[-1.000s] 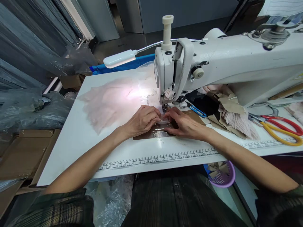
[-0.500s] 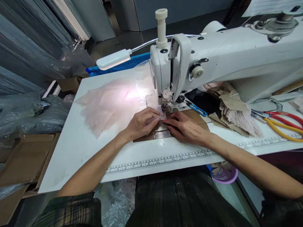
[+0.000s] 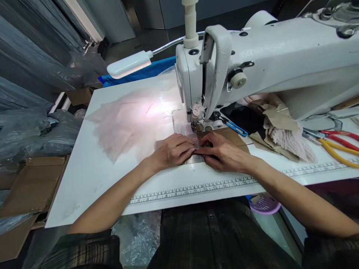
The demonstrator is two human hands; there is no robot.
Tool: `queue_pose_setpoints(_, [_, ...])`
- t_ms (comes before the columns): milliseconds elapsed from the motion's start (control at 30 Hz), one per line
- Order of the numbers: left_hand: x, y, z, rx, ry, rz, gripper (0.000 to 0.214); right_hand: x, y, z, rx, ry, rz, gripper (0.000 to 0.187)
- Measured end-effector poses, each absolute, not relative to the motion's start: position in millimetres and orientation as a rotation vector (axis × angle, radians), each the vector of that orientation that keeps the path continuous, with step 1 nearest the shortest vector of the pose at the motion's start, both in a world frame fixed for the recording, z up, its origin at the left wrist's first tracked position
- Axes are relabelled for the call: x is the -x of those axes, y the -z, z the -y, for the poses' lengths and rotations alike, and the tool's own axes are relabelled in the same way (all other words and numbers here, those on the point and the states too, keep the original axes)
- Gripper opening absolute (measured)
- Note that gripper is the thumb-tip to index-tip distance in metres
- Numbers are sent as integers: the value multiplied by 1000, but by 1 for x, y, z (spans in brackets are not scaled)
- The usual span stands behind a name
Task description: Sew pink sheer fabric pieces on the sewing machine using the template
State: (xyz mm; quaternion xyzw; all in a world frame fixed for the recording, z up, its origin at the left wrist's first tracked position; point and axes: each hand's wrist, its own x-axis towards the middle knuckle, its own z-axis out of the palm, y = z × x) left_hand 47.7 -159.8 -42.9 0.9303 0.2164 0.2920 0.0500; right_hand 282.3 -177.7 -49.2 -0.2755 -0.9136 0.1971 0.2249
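Just in front of the sewing machine (image 3: 190,82), my left hand (image 3: 175,149) is closed with its fingertips on the near edge of a sheer pale strip of fabric (image 3: 185,130) with small pink marks. My right hand (image 3: 223,152) pinches that same edge from the other side, so the fingertips of both hands almost meet. The strip runs from them toward the presser foot (image 3: 197,127). Under the hands lies a brown board covered with clear tape (image 3: 193,160). To the left, a gathered heap of pale pink tulle (image 3: 126,123) spreads under the lamp light.
Blue thread snips (image 3: 235,127) lie right of the needle, near fabric and paper scraps (image 3: 286,134). Scissors with red and yellow handles (image 3: 336,144) rest farther right. A lamp (image 3: 130,64) hangs at back left. A printed ruler (image 3: 193,191) follows the table's front edge.
Both hands have come slightly nearer to my body with the fabric edge. More of the strip, with its pink marks, shows in front of the presser foot. The view has shifted a little.
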Motion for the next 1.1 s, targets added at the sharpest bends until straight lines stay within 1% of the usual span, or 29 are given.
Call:
queue_pose_setpoints(100, [-47,43,159,-2860,-864,-637,10,-282,48,177,752,-538,2507,36])
queue_pose_setpoints(267, [-46,42,161,-2803,-900,-642,9,-285,50,174,743,-635,2392,39])
queue_pose_setpoints(467, [-44,40,166,-2655,-1086,-793,7,-284,53,174,757,-579,2420,39])
queue_pose_setpoints(533, [-45,39,166,-2665,-1094,-795,6,-284,52,175,732,-564,2433,38])
queue_pose_setpoints(800, [-47,45,162,-2931,-923,-641,4,-285,49,175,724,-549,2497,36])
queue_pose_setpoints(1000, [-46,40,164,-3025,-741,-669,12,-285,46,177,746,-564,2501,37])
queue_pose_setpoints(1100, [-47,37,167,-3030,-678,-663,16,-286,38,172,767,-669,2497,35])
